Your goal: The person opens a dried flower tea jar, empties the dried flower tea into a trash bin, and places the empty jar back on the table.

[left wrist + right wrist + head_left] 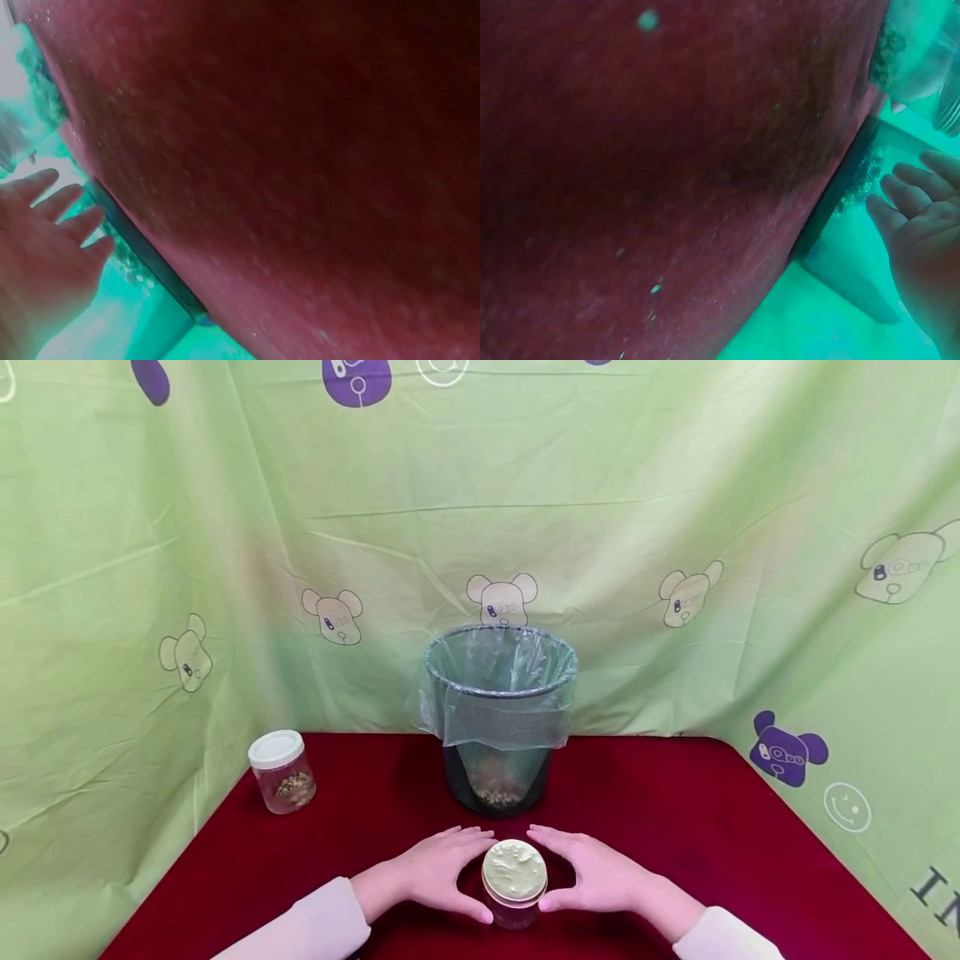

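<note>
A small clear jar with a pale yellow, wrinkled round top stands near the front of the table. My left hand is to its left, fingers extended and thumb spread toward the jar's side. On the other side my right hand mirrors it, its thumb tip right at the jar below the rim. Neither hand curls round the jar. Dark clumps show inside the jar in the right wrist view. The left wrist view has the left hand with fingers spread below the jar.
Behind the hands stands a black mesh bin lined with a clear bag, with small bits at its bottom. A white-lidded clear jar holding brownish pieces is at the back left. The dark red table meets a patterned green cloth.
</note>
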Motion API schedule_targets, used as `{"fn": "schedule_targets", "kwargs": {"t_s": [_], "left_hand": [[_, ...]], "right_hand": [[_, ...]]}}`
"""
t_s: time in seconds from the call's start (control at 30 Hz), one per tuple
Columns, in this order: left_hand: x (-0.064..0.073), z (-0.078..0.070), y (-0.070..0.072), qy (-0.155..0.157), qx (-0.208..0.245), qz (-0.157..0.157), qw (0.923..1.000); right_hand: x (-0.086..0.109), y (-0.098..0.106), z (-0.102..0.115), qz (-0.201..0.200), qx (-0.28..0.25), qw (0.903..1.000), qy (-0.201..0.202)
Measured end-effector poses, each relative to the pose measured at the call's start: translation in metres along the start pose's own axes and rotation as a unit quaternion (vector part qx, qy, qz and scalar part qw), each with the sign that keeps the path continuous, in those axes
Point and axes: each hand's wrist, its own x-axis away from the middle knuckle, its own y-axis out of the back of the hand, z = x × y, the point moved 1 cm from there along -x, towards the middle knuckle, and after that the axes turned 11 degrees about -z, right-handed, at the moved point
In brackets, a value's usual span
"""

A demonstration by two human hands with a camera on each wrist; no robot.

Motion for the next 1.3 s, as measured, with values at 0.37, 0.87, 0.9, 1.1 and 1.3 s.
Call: {"fn": "schedule_targets", "kwargs": {"t_s": [0.37,0.87,0.9,1.1,1.3], "left_hand": [[-0.005,-0.011,-0.007,0.032,0.034,0.008,0.9989],[-0.006,-0.008,-0.009,0.073,0.091,-0.002,0.9932],[-0.006,-0.008,-0.009,0.078,0.104,-0.003,0.9915],[-0.008,-0.005,-0.005,0.069,0.218,-0.035,0.9728],[-0.011,-0.007,-0.003,0.073,0.395,-0.056,0.9139]], "right_hand": [[-0.004,-0.008,0.009,-0.006,-0.001,1.0000,0.004],[-0.008,-0.013,0.012,-0.024,-0.034,0.9990,0.015],[-0.009,-0.012,0.012,-0.027,-0.043,0.9986,0.015],[-0.016,-0.009,0.012,-0.049,-0.113,0.9922,0.013],[-0.019,-0.004,0.015,-0.075,-0.149,0.9859,0.006]]}}
